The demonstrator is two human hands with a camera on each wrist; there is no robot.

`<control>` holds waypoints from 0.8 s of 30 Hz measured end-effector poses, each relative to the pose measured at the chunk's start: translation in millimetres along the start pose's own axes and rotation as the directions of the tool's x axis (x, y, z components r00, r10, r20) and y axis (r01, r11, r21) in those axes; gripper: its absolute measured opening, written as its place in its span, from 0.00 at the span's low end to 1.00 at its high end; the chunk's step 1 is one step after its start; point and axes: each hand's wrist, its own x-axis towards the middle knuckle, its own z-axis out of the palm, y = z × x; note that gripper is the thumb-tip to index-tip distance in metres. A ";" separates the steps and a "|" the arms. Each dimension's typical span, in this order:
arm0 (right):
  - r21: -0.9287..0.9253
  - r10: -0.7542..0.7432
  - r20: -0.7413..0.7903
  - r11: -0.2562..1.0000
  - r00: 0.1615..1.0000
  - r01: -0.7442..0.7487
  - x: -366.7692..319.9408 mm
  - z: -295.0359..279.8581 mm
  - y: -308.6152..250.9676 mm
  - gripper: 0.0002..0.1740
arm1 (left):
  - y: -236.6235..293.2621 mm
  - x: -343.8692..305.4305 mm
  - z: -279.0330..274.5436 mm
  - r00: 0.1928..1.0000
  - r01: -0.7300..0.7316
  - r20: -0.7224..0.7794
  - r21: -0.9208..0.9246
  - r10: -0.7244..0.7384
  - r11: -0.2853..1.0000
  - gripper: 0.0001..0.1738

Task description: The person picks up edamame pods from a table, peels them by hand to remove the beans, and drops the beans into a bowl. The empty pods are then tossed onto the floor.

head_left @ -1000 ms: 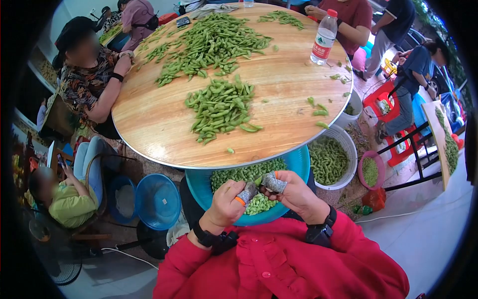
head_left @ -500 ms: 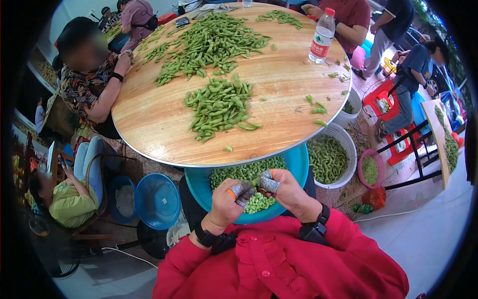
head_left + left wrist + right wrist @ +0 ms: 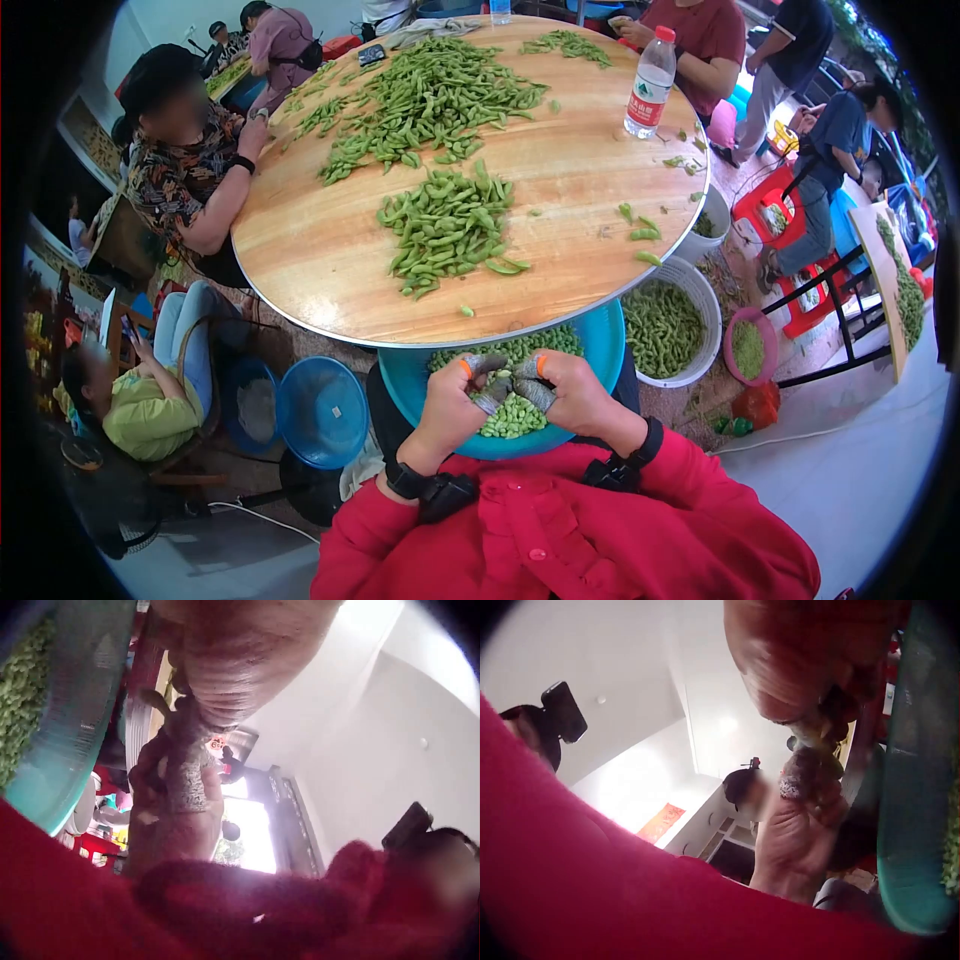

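Observation:
Both hands meet over a blue-green basin (image 3: 607,345) heaped with shelled green beans (image 3: 513,418). My left hand (image 3: 450,408) and right hand (image 3: 578,392) wear grey wraps on the thumbs and fingers, with orange bands. Between their curled fingertips is a green soybean pod (image 3: 831,765), mostly covered by the fingers. One end of it pokes out beside the left hand in the left wrist view. Just beyond the basin, a pile of unshelled pods (image 3: 445,228) lies on the round wooden table (image 3: 580,215).
A larger pod heap (image 3: 430,95) and a water bottle (image 3: 650,85) are farther back on the table. A white bucket of pods (image 3: 668,330) and a pink basin (image 3: 750,345) stand right, blue basins (image 3: 325,412) left. Other people sit around. The table's rim overhangs the basin.
The hands have drawn closer together, their wrapped fingertips lower over the beans. The pod that showed between them earlier is now mostly hidden in the head view.

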 end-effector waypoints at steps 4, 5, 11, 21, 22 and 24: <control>-0.151 -0.023 0.027 0.988 0.999 0.027 -0.3 1.4 -0.3 0.04 | -4.9 1.4 10.1 0.963 -0.237 -0.063 0.264 0.263 0.935 0.08; -0.115 0.025 -0.012 0.993 1.000 -0.026 -0.7 2.2 -2.4 0.04 | -5.3 2.2 10.0 0.945 -0.286 -0.080 0.274 0.318 0.918 0.08; 0.448 0.408 0.050 0.807 0.912 -0.385 -0.6 -11.6 4.2 0.07 | -11.3 5.2 -3.8 0.981 0.167 0.019 -0.574 -0.191 0.802 0.07; 0.719 0.500 0.206 0.506 0.841 -0.477 -2.0 -19.9 4.6 0.06 | -8.5 0.1 14.8 0.988 -0.027 0.150 0.027 0.022 0.999 0.12; 0.722 0.505 0.218 0.492 0.835 -0.486 -2.2 -19.0 0.9 0.06 | -12.3 -0.9 16.4 0.989 -0.065 0.140 0.108 0.050 0.992 0.12; 0.727 0.515 0.241 0.467 0.823 -0.504 -2.8 -17.7 -7.5 0.05 | -12.3 -0.5 17.8 0.988 -0.122 0.118 0.207 0.098 0.971 0.11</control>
